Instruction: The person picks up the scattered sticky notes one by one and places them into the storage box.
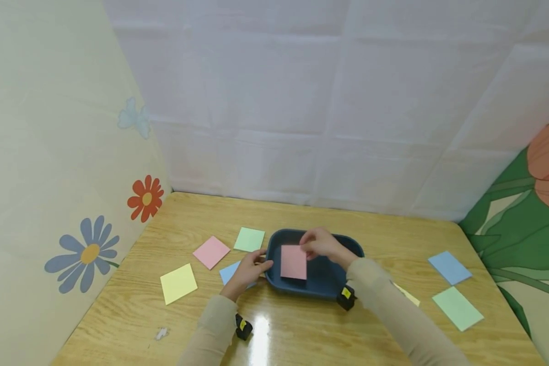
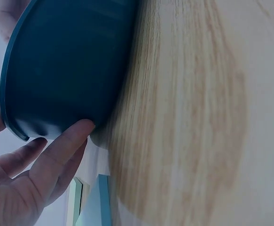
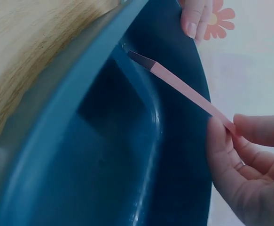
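A dark blue plastic basin sits on the wooden table. My left hand grips its left end; in the left wrist view the thumb is at the rim and the fingers press the outer wall. Between thumb and fingertips, my right hand pinches one edge of a pink sticky note pad. The pad hangs over the left part of the basin. The right wrist view shows the pad edge-on, slanting down to the inner wall. The basin floor shows beneath it.
Left of the basin lie a green pad, another pink pad, a yellow pad and a partly hidden blue pad. To the right are a blue pad, a green pad and a yellow pad partly behind my right sleeve.
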{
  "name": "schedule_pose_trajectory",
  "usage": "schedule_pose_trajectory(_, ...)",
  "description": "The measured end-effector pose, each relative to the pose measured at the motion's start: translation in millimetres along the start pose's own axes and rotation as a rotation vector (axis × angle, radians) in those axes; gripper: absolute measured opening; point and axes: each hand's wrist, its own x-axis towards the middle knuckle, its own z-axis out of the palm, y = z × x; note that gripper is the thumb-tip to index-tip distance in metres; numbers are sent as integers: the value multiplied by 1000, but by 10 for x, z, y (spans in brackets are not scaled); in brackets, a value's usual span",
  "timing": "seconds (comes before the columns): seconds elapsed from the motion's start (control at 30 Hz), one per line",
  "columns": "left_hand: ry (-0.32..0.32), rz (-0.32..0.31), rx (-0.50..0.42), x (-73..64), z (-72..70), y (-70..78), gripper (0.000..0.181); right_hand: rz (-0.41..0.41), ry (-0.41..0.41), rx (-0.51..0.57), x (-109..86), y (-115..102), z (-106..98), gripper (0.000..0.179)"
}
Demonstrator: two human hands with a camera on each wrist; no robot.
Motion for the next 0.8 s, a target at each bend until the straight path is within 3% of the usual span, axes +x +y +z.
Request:
schedule_pose_trajectory(0.53,1,-4,1,-29,-4,12,42,1,37,-74,74,101,132,11)
schedule_pose_trajectory(0.8,3,-7,3,-3,-6,-9,40,14,89,-233,13,42,153,14)
